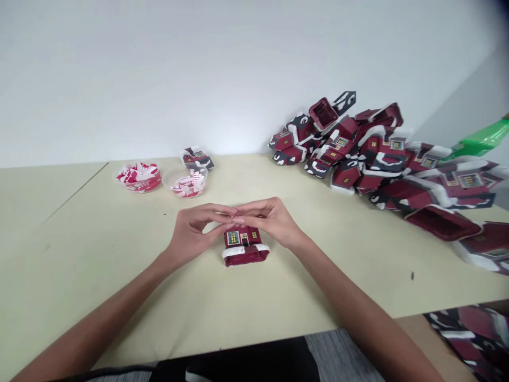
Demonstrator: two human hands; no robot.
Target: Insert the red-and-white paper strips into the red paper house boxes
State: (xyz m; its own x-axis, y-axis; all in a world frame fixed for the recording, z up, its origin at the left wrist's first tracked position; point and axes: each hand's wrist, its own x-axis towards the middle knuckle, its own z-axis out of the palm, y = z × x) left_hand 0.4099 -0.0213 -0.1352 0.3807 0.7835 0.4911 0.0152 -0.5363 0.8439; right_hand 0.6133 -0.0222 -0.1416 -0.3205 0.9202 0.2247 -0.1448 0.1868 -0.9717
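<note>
A small red paper house box (244, 245) with yellow windows and a white snow trim lies on the pale table (99, 254) in front of me. My left hand (194, 231) and my right hand (270, 220) meet just above its far edge. The fingertips of both hands are pinched together there, touching each other and the top of the box. Whether a small piece sits between the fingertips is hidden.
A large heap of the same red house boxes (382, 159) covers the table's right side. Two clear bowls of red-and-white bits (139, 176) (186, 183) stand at the back left, with one folded box (198, 157) behind them. Flat printed sheets (473, 329) lie at the lower right.
</note>
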